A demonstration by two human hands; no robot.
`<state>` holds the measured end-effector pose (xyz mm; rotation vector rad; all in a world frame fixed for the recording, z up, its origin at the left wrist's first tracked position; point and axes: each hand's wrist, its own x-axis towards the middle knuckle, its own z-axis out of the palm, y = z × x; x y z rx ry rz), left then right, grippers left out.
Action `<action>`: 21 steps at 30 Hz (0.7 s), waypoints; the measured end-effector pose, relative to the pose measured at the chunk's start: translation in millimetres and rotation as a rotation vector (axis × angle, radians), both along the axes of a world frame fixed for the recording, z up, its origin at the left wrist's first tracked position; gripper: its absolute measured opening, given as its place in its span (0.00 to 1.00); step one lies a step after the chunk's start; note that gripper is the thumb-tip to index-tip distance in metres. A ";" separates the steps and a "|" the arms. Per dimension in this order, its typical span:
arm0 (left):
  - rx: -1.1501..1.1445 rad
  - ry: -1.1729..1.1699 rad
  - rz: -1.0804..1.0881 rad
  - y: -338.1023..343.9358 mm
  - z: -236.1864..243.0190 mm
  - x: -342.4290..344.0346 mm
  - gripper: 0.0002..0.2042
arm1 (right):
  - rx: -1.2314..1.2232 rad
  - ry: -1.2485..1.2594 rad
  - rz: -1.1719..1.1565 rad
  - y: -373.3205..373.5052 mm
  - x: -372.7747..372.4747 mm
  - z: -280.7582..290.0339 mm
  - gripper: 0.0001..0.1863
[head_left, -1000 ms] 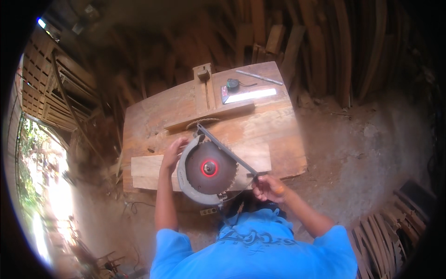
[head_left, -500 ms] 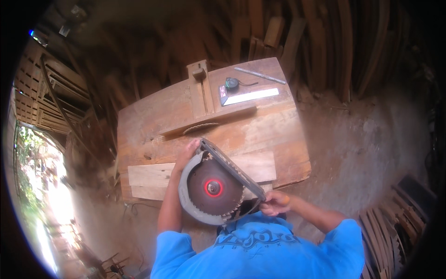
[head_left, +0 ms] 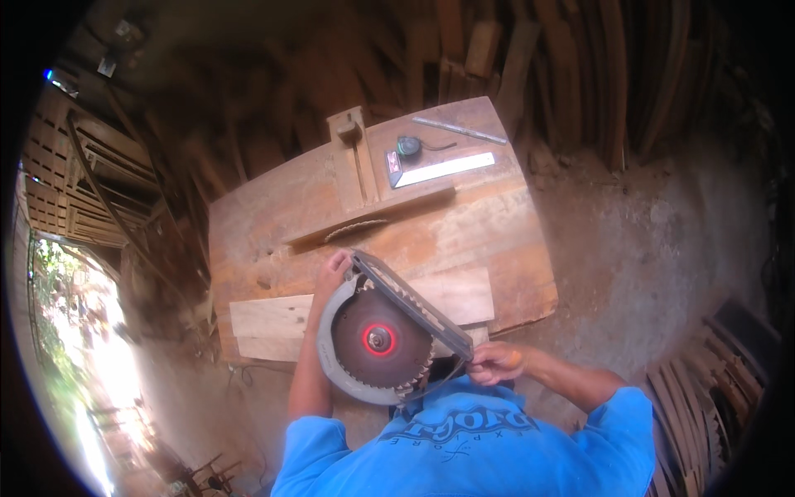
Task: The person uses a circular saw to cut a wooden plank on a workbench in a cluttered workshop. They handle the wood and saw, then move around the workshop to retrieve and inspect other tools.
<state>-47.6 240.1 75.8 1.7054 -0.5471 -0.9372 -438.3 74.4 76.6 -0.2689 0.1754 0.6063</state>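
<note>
A circular saw [head_left: 329, 354] is held up in front of my chest, tilted so that its toothed round blade [head_left: 352, 331] with a red ring at the hub faces up. My left hand [head_left: 338, 267] grips the far left end, by the grey guard and the dark base plate [head_left: 414, 305]. At the plate's near right corner, the fingers of my right hand [head_left: 494, 363] are closed on the edge. The saw's underside and handle are hidden. Below it, a pale board [head_left: 269, 317] lies along the near side of the wooden worktable [head_left: 522, 265].
A second saw blade [head_left: 354, 229] sticks up through the table beside a wooden fence [head_left: 414, 207]. Behind lie a square [head_left: 447, 169], a tape measure [head_left: 408, 147] and a thin metal strip [head_left: 460, 130]. Planks [head_left: 571, 83] lean at the back; more timber [head_left: 687, 414] stands near right.
The saw stays in both hands at nearly the same tilt. My arms have shifted very slightly to the right, and the whole view has moved a little.
</note>
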 end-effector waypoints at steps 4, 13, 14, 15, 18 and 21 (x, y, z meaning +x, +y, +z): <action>-0.067 0.049 -0.018 7.4 -24.9 12.7 0.12 | -0.031 -0.001 -0.024 -0.2 0.4 4.4 0.21; 0.029 -0.062 -0.011 7.7 -23.9 5.3 0.13 | -0.053 -0.018 0.079 -6.1 2.3 1.6 0.21; 0.005 -0.019 -0.015 7.2 -20.1 3.5 0.14 | -0.071 -0.017 0.101 -7.2 2.7 0.3 0.21; -0.022 0.019 -0.018 5.9 -16.1 2.0 0.15 | -0.077 -0.013 0.120 -8.2 3.1 -0.7 0.21; 0.002 0.021 -0.030 0.5 -3.7 -2.3 0.16 | -0.068 0.024 0.167 -11.1 4.7 0.5 0.20; 0.015 -0.052 -0.068 -5.8 6.2 -6.0 0.15 | -0.230 0.051 0.223 -14.8 7.0 11.6 0.19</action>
